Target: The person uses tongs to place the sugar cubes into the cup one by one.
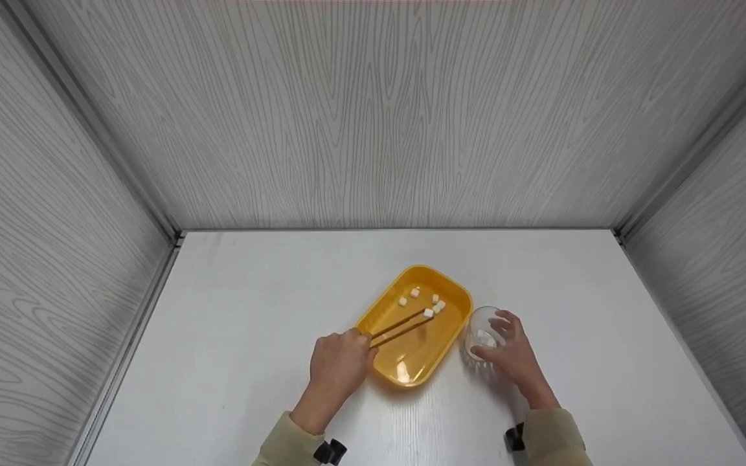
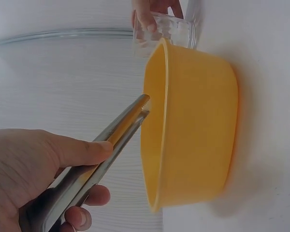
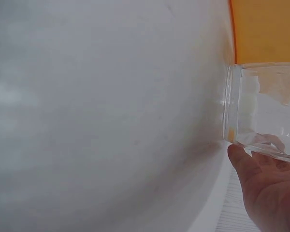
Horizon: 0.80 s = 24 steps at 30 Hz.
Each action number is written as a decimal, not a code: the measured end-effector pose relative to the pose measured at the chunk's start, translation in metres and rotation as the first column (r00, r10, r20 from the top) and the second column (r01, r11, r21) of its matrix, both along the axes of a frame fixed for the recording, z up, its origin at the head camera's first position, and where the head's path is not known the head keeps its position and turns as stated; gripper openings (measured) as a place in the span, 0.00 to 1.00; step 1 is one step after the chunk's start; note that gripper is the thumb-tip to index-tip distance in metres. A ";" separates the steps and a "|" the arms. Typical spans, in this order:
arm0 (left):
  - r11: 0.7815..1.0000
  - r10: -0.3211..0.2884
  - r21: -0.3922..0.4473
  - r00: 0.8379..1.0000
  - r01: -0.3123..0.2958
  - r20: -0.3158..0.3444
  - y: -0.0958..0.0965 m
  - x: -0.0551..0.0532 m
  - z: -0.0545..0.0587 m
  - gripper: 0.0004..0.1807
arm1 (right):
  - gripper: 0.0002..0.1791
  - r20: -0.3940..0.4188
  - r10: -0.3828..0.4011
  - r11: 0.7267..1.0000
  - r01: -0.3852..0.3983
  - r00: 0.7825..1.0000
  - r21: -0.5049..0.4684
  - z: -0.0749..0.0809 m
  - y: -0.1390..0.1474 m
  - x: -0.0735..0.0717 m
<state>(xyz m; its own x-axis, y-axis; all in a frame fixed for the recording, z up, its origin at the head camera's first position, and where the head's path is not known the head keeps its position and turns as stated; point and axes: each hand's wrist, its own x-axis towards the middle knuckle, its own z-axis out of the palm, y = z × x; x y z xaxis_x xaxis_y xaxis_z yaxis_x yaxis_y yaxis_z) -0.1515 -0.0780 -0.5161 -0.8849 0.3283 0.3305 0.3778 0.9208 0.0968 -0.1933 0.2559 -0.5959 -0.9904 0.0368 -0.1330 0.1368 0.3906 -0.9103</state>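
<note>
My left hand grips metal tongs that reach over the yellow tray. At the tong tips is a white cube; in the left wrist view a small pale bit shows between the toothed tips. Several more white cubes lie on the tray's far part. Beside the tray's right side, my right hand curls its thumb and fingers around a clear glass standing on the table. White pieces show inside the glass, their number unclear.
The white table is bounded by a grey wood-grain panel at the back and similar panels at both sides. Tray and glass stand close together. Dark straps sit at both wrists.
</note>
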 end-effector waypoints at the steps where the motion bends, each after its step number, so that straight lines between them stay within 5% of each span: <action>1: 1.000 -0.002 0.003 1.000 0.002 0.001 0.000 0.000 0.001 0.12 | 0.52 0.000 0.000 1.000 0.000 1.000 0.002 0.000 0.000 0.000; 18: 0.997 -0.076 -0.012 0.988 0.075 -0.138 0.017 0.005 0.019 0.12 | 0.54 0.000 0.018 1.000 -0.018 1.000 -0.016 0.001 0.001 0.001; 24: 0.992 -0.120 -0.045 0.983 0.115 -0.139 0.031 0.005 0.025 0.12 | 0.54 -0.004 0.023 1.000 -0.023 1.000 -0.002 0.002 0.000 0.001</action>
